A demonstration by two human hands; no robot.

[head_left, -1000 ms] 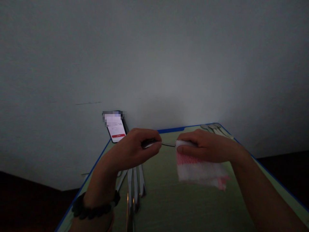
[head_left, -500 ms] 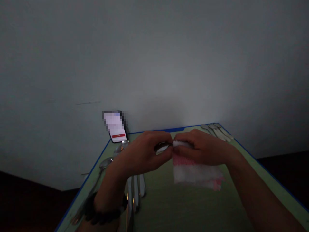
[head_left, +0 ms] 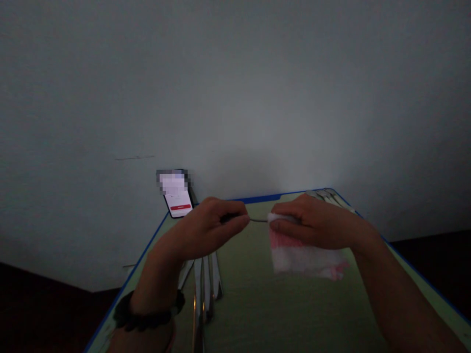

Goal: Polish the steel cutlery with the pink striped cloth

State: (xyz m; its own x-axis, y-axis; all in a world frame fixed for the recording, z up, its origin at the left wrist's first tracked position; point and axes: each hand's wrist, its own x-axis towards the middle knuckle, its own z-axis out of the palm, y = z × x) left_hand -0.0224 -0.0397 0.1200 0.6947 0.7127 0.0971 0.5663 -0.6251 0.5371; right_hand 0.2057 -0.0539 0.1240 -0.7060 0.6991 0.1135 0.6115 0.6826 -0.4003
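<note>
My left hand (head_left: 217,224) is closed on one end of a thin metal utensil, which looks like a spoon (head_left: 258,220); its bowl is hidden within the fingers. The narrow stem runs level across to my right hand (head_left: 312,223). That hand pinches a white and pink cloth (head_left: 305,262) around the other end, with the cloth hanging below the fingers. Both hands are above the table (head_left: 257,304), a short gap apart. Below my left wrist lie several table knives (head_left: 206,287), side by side.
A phone (head_left: 178,196) with a lit screen leans against the grey wall (head_left: 235,88) at the back left. Several spoons (head_left: 333,197) lie at the far right corner, partly behind my right hand. A blue edge (head_left: 257,199) borders the green tabletop.
My left hand slid right along the stem to meet the cloth, then moved back left, baring the stem again. My right hand with the cloth shifted only slightly.
</note>
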